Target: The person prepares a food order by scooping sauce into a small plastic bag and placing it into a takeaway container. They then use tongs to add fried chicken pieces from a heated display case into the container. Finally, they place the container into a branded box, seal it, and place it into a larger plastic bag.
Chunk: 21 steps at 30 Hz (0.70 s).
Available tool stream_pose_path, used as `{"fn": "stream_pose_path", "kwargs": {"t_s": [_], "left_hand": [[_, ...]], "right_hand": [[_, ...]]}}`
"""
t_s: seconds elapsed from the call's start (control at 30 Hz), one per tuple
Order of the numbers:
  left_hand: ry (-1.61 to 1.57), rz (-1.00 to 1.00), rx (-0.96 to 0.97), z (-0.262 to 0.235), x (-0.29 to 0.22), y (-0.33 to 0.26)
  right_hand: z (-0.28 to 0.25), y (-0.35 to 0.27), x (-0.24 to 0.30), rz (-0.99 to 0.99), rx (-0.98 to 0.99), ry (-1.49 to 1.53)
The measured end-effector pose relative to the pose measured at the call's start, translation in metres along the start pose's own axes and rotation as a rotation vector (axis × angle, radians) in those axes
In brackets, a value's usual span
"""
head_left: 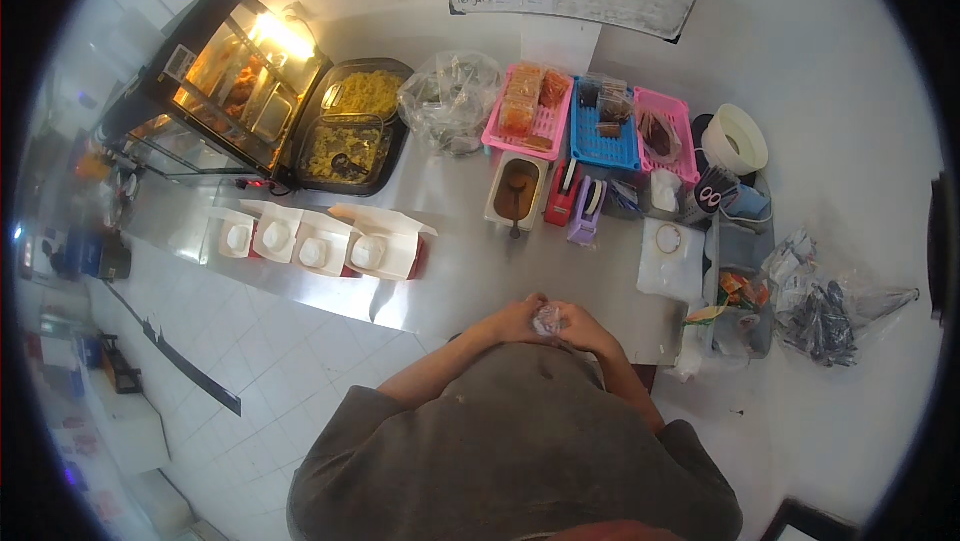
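Observation:
Close to my body, at the counter's near edge, both hands meet around a small crumpled clear plastic packet [547,319]. My left hand [517,321] is closed around its left side, while my right hand [584,330] has its fingers bent onto the right side. What the packet contains is too small to make out. To the left along the counter edge stand several open red-and-white cardboard boxes [404,231], each with a white rounded bundle [369,252] in it. Ahead of my hands is a metal pan of brown sauce [517,191] with a ladle.
A lit food warmer [235,91] and a black tray of yellow food [345,186] stand at the far left. Pink [545,146] and blue baskets [605,153] hold small packets. Red [562,203] and purple tape dispensers [585,221] sit beside the sauce. A grey bin [740,251] is right.

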<state>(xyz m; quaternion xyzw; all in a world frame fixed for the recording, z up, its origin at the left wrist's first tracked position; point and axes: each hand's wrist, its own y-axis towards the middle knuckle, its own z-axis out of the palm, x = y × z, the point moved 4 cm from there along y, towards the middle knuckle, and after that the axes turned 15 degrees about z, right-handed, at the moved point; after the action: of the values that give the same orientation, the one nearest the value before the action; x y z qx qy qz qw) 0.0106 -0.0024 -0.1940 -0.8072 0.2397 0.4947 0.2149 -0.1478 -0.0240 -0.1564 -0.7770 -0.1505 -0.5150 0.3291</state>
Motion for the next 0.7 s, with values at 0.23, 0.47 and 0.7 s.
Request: {"fn": "stream_pose_path", "kwargs": {"t_s": [0.23, 0.47, 0.7], "left_hand": [[-0.287, 0.043, 0.079, -0.002, -0.004, -0.009], [-0.167, 0.056, 0.041, -0.003, 0.018, -0.015], [-0.236, 0.160, -0.093, -0.011, -0.002, -0.015]], "right_hand": [[-0.001, -0.008, 0.000, 0.300, 0.106, -0.112], [-0.006, -0.016, 0.026, 0.329, -0.022, -0.245], [-0.009, -0.014, -0.026, 0.116, 0.162, 0.092]]}}
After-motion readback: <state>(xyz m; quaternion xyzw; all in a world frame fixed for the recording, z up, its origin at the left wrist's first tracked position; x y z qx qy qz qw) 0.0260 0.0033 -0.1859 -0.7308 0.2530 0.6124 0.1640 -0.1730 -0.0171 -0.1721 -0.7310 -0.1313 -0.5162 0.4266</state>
